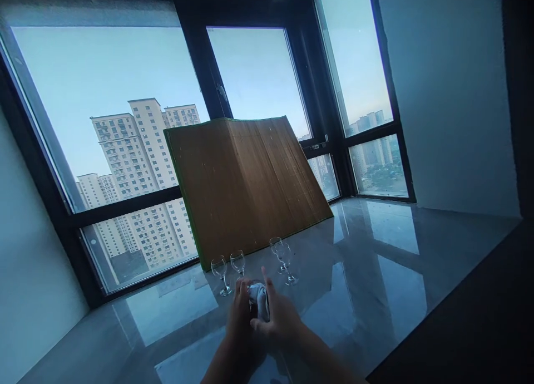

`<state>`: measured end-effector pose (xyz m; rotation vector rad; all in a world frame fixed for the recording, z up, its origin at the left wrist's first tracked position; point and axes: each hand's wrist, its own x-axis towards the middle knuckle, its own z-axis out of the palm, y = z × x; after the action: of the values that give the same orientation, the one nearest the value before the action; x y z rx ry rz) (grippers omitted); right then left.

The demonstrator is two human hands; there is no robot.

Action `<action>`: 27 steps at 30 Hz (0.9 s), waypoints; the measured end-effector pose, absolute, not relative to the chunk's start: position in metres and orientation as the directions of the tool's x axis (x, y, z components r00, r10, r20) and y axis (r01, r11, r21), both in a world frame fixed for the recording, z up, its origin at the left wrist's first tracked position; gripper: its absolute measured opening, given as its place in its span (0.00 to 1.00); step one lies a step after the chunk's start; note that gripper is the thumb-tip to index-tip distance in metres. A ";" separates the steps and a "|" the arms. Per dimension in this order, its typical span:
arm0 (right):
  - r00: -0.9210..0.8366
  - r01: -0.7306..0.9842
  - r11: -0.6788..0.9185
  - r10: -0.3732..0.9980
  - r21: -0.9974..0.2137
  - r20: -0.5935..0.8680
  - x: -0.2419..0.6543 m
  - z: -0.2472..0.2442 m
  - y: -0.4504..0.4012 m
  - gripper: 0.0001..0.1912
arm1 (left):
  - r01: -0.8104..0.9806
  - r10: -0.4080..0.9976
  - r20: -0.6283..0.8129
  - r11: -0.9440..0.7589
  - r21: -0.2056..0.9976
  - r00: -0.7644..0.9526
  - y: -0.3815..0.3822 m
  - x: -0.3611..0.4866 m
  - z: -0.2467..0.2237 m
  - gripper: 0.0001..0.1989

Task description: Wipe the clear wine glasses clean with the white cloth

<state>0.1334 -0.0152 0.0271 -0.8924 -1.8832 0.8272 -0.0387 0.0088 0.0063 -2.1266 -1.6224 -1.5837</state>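
Observation:
Close together at the lower middle are my left hand (pixel 238 311) and my right hand (pixel 284 316). Between them is a bunched pale cloth (pixel 260 298). Both hands are closed around it, my right index finger sticking up. Whether the cloth wraps a glass is hard to see, as the fingers hide most of it. Beyond my left hand stand two clear stemmed glasses, one wine glass (pixel 219 269) nearer and another wine glass (pixel 237 261) partly behind my fingers. Past my right hand, a wine glass (pixel 284 255) overlaps a second wine glass (pixel 275 243) behind it. All are upright.
The glasses stand on a glossy grey sill (pixel 334 295) with window reflections. A large brown board (pixel 250 183) with a green edge leans against the dark window frame (pixel 137 206) behind them. White walls flank both sides; the sill's front edge (pixel 442 306) runs diagonally at right.

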 end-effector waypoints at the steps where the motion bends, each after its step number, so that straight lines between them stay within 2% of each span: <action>1: -0.371 0.264 0.522 0.831 -0.811 0.414 0.134 0.026 -0.017 0.56 | 0.725 0.712 0.702 -0.472 0.501 -0.022 0.010 -0.039 0.006 0.17; 5: -0.385 0.306 0.538 0.824 -0.785 0.415 0.135 0.024 -0.021 0.57 | 0.748 0.727 0.684 -0.487 0.450 0.062 0.011 -0.041 0.008 0.19; 14: -0.382 0.317 0.581 0.802 -0.750 0.460 0.127 0.023 -0.016 0.43 | 0.784 0.721 0.682 -0.493 0.377 0.125 -0.002 -0.034 0.019 0.18; 20: -0.308 0.307 0.526 0.844 -0.793 0.440 0.128 0.034 -0.029 0.47 | 0.789 0.708 0.694 -0.500 0.357 0.134 -0.009 -0.032 0.023 0.20; 27: -0.185 0.064 0.535 0.836 -0.842 0.517 0.129 0.043 -0.025 0.38 | 0.832 0.624 0.760 -0.509 0.218 0.182 -0.004 -0.032 0.020 0.26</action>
<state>0.1288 -0.0248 0.0429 -0.7790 -1.6219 0.8353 -0.0315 -0.0038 0.0197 -2.2130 -1.3990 -1.2331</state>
